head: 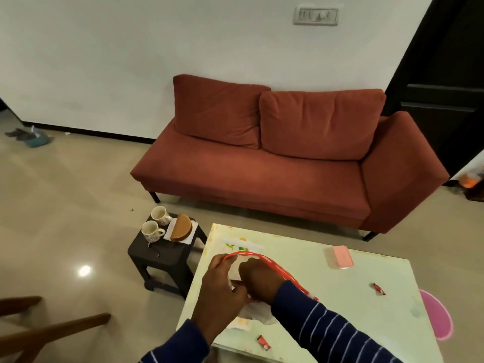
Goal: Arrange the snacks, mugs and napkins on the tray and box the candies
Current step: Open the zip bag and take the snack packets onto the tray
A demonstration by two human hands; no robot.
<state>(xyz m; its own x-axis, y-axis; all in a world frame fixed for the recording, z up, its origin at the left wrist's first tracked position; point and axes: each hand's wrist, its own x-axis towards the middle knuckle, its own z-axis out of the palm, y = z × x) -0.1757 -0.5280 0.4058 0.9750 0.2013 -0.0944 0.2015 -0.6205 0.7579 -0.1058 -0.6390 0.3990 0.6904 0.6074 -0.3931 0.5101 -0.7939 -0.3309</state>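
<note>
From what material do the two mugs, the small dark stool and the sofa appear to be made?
The two mugs look like glazed ceramic: pale, glossy, with a small printed pattern. The small dark stool seems to be matt moulded plastic, though painted wood is possible; its legs look chunky and uniform. The sofa is covered in rust-red woven fabric, soft and creased, on thin dark legs, probably metal.
</note>
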